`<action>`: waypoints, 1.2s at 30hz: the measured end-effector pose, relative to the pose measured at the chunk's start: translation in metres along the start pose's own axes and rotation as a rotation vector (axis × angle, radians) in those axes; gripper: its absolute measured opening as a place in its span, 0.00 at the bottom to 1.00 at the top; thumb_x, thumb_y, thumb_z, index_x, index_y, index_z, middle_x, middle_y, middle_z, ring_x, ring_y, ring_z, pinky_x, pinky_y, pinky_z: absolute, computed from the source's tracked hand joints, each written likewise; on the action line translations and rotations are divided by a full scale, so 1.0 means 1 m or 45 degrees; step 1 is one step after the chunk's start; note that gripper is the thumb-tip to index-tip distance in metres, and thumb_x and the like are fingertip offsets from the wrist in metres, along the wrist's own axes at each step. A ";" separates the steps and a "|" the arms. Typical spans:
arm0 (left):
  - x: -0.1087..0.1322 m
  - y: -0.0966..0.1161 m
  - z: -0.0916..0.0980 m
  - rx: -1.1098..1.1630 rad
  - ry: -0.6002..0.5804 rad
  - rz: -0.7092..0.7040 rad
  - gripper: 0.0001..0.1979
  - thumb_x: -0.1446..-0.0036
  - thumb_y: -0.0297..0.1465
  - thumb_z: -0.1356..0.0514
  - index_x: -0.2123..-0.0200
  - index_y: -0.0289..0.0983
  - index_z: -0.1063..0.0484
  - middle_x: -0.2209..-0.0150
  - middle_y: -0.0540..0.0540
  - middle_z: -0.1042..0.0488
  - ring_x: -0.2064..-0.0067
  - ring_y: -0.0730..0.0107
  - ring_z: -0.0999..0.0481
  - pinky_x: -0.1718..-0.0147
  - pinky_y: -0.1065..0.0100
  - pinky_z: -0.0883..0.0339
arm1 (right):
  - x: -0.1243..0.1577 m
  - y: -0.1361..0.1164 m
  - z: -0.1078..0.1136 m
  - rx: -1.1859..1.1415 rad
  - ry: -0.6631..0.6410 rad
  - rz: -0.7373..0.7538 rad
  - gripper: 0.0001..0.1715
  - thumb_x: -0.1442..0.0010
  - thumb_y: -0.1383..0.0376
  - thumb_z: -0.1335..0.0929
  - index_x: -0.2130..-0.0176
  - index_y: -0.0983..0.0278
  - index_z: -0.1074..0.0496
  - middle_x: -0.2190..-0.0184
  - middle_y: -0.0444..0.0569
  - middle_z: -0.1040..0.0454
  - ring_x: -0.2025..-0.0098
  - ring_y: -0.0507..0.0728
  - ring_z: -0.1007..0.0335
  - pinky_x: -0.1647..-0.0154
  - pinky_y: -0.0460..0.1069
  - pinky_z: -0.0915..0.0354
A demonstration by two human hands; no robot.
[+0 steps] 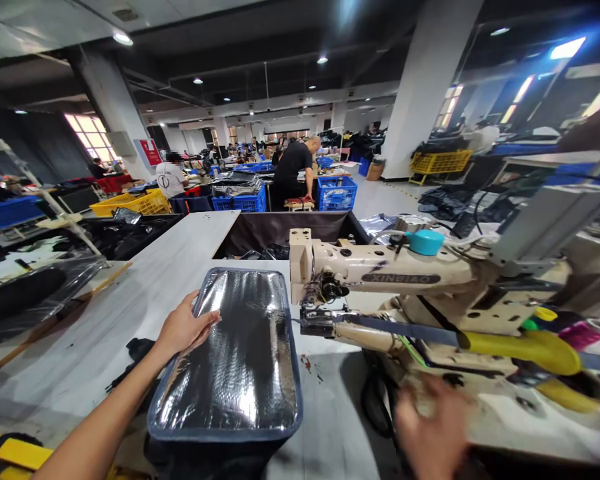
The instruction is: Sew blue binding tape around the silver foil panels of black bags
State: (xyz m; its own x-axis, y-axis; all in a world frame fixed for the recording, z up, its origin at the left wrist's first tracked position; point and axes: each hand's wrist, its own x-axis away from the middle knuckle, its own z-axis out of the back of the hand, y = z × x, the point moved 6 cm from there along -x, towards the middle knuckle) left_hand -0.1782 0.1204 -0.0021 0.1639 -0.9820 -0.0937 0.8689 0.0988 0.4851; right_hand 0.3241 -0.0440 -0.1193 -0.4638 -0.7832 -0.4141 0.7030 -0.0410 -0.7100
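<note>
A silver foil-lined panel with blue edge binding lies in front of me, its right edge at the needle of a cream sewing machine. My left hand rests flat on the panel's left edge, fingers stretched out. My right hand is low at the right, beside the machine's base, and is smeared by motion, so its fingers cannot be read. A blue strap runs along the machine's lower arm toward the needle.
The pale worktable stretches ahead, with a dark bin of black pieces behind it. Black fabric lies at the left. A yellow tube and thread spools sit at the right. People stand farther off among blue and yellow crates.
</note>
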 end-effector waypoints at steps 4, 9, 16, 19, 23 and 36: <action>0.003 0.002 0.002 -0.032 0.043 -0.003 0.41 0.44 0.51 0.35 0.33 0.38 0.37 0.53 0.40 0.16 0.52 0.47 0.17 0.57 0.62 0.30 | 0.032 0.030 -0.064 0.362 -0.261 -0.044 0.35 0.40 0.56 0.34 0.39 0.71 0.31 0.44 0.75 0.28 0.46 0.80 0.27 0.45 0.68 0.31; 0.002 -0.004 -0.006 0.055 0.031 0.004 0.39 0.44 0.49 0.34 0.33 0.41 0.37 0.56 0.42 0.16 0.55 0.51 0.16 0.60 0.64 0.29 | 0.061 0.068 -0.053 0.312 -0.521 -0.424 0.41 0.41 0.52 0.37 0.34 0.66 0.34 0.61 0.63 0.19 0.60 0.76 0.20 0.58 0.64 0.29; -0.002 -0.007 -0.012 0.096 0.029 0.000 0.40 0.44 0.48 0.33 0.32 0.40 0.38 0.54 0.41 0.16 0.54 0.51 0.16 0.58 0.63 0.28 | 0.095 -0.018 -0.081 -0.717 -0.917 -0.514 0.43 0.41 0.40 0.30 0.35 0.58 0.30 0.56 0.54 0.21 0.65 0.63 0.24 0.65 0.54 0.27; -0.001 -0.005 -0.010 0.070 0.037 -0.007 0.40 0.44 0.48 0.33 0.32 0.40 0.37 0.54 0.41 0.16 0.53 0.51 0.16 0.58 0.63 0.28 | 0.087 -0.064 -0.101 -0.956 -1.127 -0.489 0.45 0.37 0.39 0.31 0.31 0.57 0.36 0.59 0.50 0.24 0.68 0.58 0.29 0.70 0.50 0.30; 0.000 -0.005 -0.011 0.043 0.030 -0.010 0.39 0.42 0.49 0.35 0.32 0.42 0.38 0.56 0.43 0.16 0.55 0.52 0.16 0.58 0.64 0.28 | 0.058 -0.090 -0.116 -1.016 -1.101 -0.468 0.47 0.37 0.37 0.32 0.30 0.58 0.38 0.66 0.46 0.27 0.71 0.56 0.33 0.72 0.48 0.33; 0.007 -0.002 -0.026 0.611 -0.086 0.066 0.42 0.42 0.49 0.32 0.31 0.43 0.42 0.58 0.42 0.16 0.57 0.53 0.14 0.64 0.63 0.23 | 0.066 -0.038 -0.105 -0.115 -0.837 -0.121 0.31 0.38 0.59 0.31 0.37 0.59 0.27 0.49 0.55 0.17 0.48 0.69 0.20 0.47 0.56 0.28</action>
State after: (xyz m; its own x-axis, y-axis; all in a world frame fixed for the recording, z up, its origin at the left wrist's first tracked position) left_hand -0.1666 0.1179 -0.0268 0.1566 -0.9876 -0.0097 0.5445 0.0781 0.8351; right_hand 0.2100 -0.0295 -0.1794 -0.0763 -0.9949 0.0658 0.6145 -0.0989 -0.7827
